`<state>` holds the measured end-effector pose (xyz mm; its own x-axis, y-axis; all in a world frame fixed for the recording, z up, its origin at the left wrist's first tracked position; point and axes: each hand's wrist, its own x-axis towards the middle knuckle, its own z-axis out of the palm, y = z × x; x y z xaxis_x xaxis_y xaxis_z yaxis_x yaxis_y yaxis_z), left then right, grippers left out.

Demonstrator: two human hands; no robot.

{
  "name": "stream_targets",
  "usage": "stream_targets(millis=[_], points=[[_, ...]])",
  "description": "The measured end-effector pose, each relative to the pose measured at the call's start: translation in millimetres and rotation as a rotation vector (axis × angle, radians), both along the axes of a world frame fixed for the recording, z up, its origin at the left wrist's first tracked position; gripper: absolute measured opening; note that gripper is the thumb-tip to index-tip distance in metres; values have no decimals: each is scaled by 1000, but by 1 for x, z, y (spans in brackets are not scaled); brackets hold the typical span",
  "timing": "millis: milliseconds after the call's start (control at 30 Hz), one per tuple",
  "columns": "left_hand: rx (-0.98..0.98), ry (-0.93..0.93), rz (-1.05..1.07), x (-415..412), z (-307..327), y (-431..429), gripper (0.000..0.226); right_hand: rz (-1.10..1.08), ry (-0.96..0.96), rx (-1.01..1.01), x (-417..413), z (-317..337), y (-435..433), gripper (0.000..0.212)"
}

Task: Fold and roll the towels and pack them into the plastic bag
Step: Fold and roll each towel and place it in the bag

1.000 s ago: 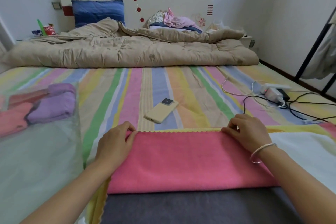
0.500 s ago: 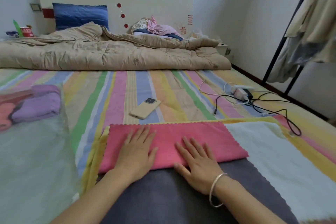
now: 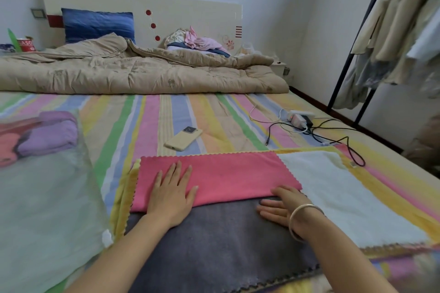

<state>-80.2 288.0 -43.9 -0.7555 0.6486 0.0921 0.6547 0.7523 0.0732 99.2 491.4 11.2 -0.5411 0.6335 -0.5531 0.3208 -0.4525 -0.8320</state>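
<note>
Towels lie in a heap on the near edge of the bed: a grey towel [image 3: 214, 250] is closest and spread flat, and a pink towel [image 3: 226, 173], folded into a long strip, lies across its far part. Both forearms reach in from below. The left hand [image 3: 171, 195] presses flat on the pink towel's left half, fingers straight and spread, grasping nothing. The right hand [image 3: 283, 209], with a bracelet [image 3: 300, 220] at the wrist, lies flat on the grey towel at the pink strip's near right corner, fingers straight and pointing left, also released. A yellow towel [image 3: 122, 200] peeks out under the stack on the left, and a white towel [image 3: 345, 195] spreads out to the right. Left of the towels the plastic bag [image 3: 42, 216] lies flat, and at its far end a rolled purple towel [image 3: 48, 133] sits inside beside a reddish roll [image 3: 8, 148]. Beyond the pink strip a phone [image 3: 183, 138] rests face down on the striped sheet [image 3: 147, 114]. A power strip [image 3: 300, 118] with tangled cables [image 3: 333, 134] lies off to the right. Farther back a tan quilt [image 3: 131, 75] is bunched across the bed, with a blue pillow [image 3: 97, 24] and a clothes pile [image 3: 200, 41] against the headboard [image 3: 190, 12]. Garments hang from a rack [image 3: 352, 54] on the right.
</note>
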Motion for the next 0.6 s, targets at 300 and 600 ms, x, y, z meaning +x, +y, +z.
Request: stream_targets(millis=[300, 600], points=[[94, -97, -2, 1, 2, 0, 69, -224, -11, 415, -32, -8, 2, 44], [1360, -1103, 435, -35, 39, -40, 32, 530, 36, 1664, -90, 1, -104, 51]])
